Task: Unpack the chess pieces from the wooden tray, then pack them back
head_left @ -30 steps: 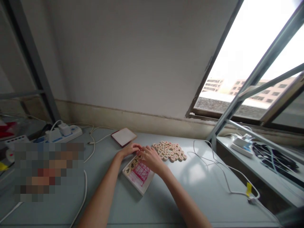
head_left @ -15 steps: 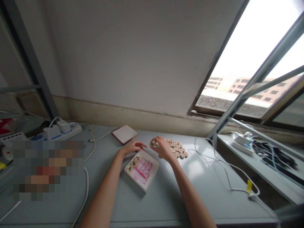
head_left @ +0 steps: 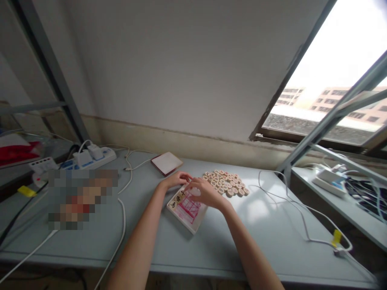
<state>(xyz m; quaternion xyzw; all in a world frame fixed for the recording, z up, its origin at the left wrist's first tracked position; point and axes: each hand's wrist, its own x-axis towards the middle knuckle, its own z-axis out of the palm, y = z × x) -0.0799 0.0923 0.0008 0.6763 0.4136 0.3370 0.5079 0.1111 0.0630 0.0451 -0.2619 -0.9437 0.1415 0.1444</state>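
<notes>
A shallow white box (head_left: 199,220) with pink marker scribbles inside lies at an angle on the desk. Along its left side sit several round wooden Chinese chess pieces (head_left: 178,199) with black characters. My right hand (head_left: 204,192) reaches over the far part of the box, its fingers pinched at the far-left corner on what looks like a chess piece, mostly hidden by the fingers. At that same corner is my left hand (head_left: 175,179), fingers loosely curved and apart, close to the right fingertips. More chess pieces (head_left: 229,183) lie in a flat cluster just right of the box.
Behind my left hand lies a box lid (head_left: 167,162), pale face up. A power strip (head_left: 96,156) with plugs stands at the back left, near a pixelated patch. White cables (head_left: 298,211) loop across the desk's right side. A window (head_left: 326,92) is at right.
My right hand has moved left from the edge of the piece cluster to over the box, carrying a chess piece. The two hands are now closer together. The view has shifted slightly.
</notes>
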